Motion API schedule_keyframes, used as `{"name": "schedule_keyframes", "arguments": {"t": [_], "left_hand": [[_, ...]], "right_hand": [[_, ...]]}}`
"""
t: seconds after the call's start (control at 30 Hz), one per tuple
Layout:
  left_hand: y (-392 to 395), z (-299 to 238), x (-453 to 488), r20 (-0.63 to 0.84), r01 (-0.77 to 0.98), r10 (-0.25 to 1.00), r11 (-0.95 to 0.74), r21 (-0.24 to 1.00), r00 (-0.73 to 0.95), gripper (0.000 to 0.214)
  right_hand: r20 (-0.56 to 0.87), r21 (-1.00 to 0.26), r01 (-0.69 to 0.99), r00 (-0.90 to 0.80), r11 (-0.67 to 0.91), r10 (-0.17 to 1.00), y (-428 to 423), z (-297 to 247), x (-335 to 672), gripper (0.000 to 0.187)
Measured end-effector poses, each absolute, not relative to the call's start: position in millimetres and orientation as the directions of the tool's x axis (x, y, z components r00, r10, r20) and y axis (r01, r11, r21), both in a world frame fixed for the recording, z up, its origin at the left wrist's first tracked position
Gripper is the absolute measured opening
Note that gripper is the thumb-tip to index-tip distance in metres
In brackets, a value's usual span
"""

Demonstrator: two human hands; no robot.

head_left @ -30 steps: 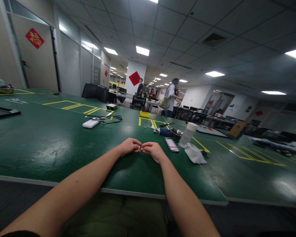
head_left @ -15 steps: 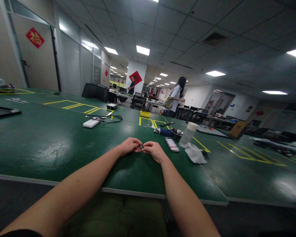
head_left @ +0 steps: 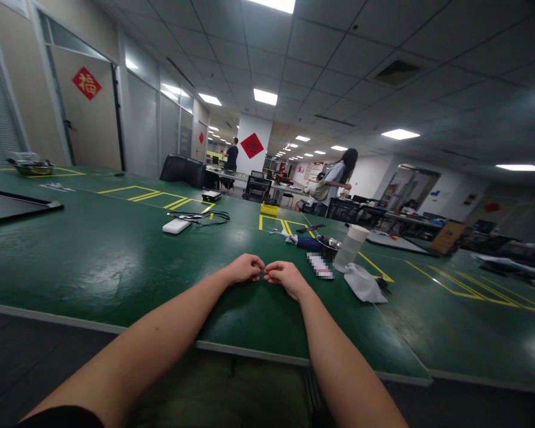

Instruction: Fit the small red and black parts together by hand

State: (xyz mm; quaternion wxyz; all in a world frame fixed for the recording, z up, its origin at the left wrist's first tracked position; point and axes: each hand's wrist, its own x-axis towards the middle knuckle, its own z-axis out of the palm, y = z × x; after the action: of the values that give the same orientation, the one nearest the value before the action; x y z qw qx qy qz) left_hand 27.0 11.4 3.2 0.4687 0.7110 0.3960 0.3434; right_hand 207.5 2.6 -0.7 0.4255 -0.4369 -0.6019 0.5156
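Note:
My left hand (head_left: 246,268) and my right hand (head_left: 287,277) meet almost fingertip to fingertip just above the green table (head_left: 232,321). Both are closed in a pinch. At the right fingertips shows a small orange-red thing (head_left: 267,271), too tiny to name. Whatever the left fingers hold, if anything, is hidden. To the right of the right hand lies a flat, blurred-out pinkish-white object (head_left: 320,266). Beyond it are a rolled dark blue cloth item (head_left: 307,243) and a metal bowl (head_left: 329,245) with dark contents.
A translucent bottle with a pale lid (head_left: 351,246) stands on the right, beside a whitish pouch (head_left: 363,283). At left are a white power bank (head_left: 176,226) with black cables and a dark tray (head_left: 18,208). A yellow box (head_left: 270,209) sits farther back. Two people stand in the background.
The view has shifted slightly, so the scene sits farther right and lower. A reddish bit seen near the left fingertips now shows at the right fingertips. The hands remain close together.

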Motion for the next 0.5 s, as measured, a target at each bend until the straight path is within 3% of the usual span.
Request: {"name": "schedule_keyframes", "arguments": {"t": [0.17,0.33,0.5], "left_hand": [[10.7,3.8,26.5,0.138,0.366,0.894,-0.31,0.877,0.427,0.022],[9.9,3.9,27.1,0.252,0.529,0.888,-0.436,0.728,0.384,0.03],[10.3,3.5,28.8,0.318,0.617,0.863,-0.504,0.604,0.393,0.024]], "right_hand": [[0.044,-0.987,0.133,-0.282,0.085,0.959,4.1,-3.6,209.4,0.016],[0.054,-0.981,0.159,-0.309,0.108,0.95,4.0,-3.0,209.7,0.016],[0.087,-0.964,0.212,-0.311,0.158,0.946,4.7,-2.9,207.9,0.015]]}}
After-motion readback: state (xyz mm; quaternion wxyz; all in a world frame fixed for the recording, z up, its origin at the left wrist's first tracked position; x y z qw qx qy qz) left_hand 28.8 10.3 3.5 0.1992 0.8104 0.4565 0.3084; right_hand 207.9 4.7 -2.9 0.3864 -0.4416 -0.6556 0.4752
